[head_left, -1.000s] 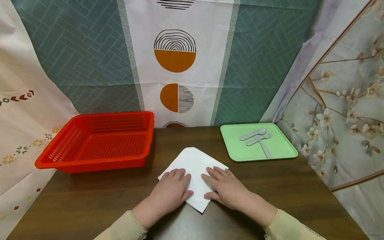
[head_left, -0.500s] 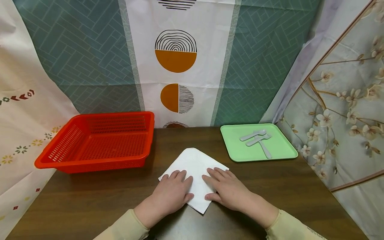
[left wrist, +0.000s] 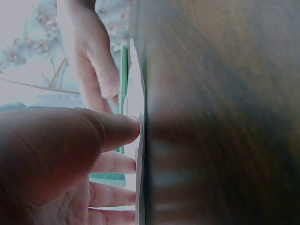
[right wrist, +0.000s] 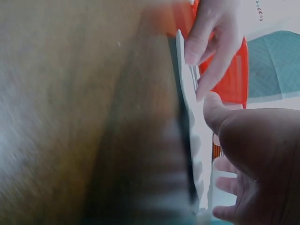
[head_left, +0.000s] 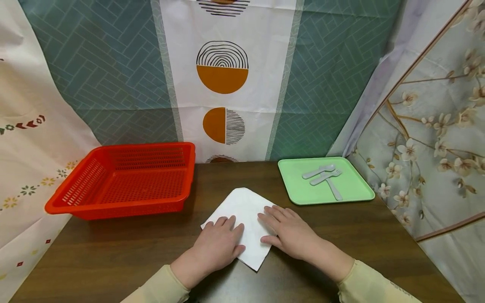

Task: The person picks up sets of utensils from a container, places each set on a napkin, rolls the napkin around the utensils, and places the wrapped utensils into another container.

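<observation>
On tabletop (head_left: pixel 113 256), left hand (head_left: pixel 217 244) rests on white sheet (head_left: pixel 244 210), right hand (head_left: pixel 291 231) over its right corner, thumbs apart from fingers.

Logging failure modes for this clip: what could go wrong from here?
1. The white sheet may slide or crease: the left grip rests on it without pinching.
2. The sheet's right side might shift: the right grip looks barely touching, if at all.
3. A wide right-side reach could bump the green tray and its crossed utensils.
</observation>
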Demonstrator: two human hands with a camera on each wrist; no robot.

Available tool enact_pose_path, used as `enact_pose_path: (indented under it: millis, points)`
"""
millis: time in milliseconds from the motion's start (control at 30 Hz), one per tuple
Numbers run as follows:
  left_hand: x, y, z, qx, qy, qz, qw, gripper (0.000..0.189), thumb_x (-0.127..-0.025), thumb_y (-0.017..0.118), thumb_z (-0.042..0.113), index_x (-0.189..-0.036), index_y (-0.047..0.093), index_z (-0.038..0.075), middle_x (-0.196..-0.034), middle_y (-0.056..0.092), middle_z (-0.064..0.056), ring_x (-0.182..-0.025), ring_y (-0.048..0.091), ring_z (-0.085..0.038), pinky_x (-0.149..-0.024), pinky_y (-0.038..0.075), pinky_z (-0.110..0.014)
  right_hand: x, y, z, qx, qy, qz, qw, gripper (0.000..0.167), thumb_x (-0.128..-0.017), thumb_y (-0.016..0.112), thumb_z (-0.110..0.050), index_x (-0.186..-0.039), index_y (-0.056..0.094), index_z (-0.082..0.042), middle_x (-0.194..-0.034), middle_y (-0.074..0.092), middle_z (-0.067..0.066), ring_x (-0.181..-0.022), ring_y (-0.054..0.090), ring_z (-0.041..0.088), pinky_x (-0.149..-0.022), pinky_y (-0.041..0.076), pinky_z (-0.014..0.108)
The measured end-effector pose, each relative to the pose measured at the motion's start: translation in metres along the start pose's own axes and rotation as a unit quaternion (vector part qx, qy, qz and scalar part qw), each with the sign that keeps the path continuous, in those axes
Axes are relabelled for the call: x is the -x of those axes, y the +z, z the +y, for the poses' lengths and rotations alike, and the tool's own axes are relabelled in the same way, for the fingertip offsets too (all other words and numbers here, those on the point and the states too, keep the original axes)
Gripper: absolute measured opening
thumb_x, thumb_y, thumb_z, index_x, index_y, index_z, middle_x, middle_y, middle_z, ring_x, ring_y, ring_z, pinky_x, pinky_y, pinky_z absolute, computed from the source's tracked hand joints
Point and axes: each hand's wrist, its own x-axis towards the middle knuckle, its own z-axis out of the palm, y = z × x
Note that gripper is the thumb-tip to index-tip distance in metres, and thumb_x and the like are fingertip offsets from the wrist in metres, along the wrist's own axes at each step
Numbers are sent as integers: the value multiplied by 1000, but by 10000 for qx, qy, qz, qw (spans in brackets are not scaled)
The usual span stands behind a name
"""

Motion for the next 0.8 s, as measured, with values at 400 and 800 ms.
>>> enact_pose_path:
  millis: [400,800]
  points:
    - [0,4,-2,55,28,23,10000,54,-99,79,47,-142,72,14,-139,66,-16,-124,63,-36,-93,56,-58,-10,-8,34,215,801,524,9952,70,-108,70,-45,-162,53,-4,-164,51,24,-154,45,47,-123,36,64]
    - [2,4,-3,-146,144,212,9996,52,-98,80,47,-138,72,14,-117,65,-12,-115,64,-34,-84,55,-54,-11,-16,84,700,1481,805,9832,69,-108,71,-43,-158,55,3,-159,53,31,-149,48,52,-119,39,68]
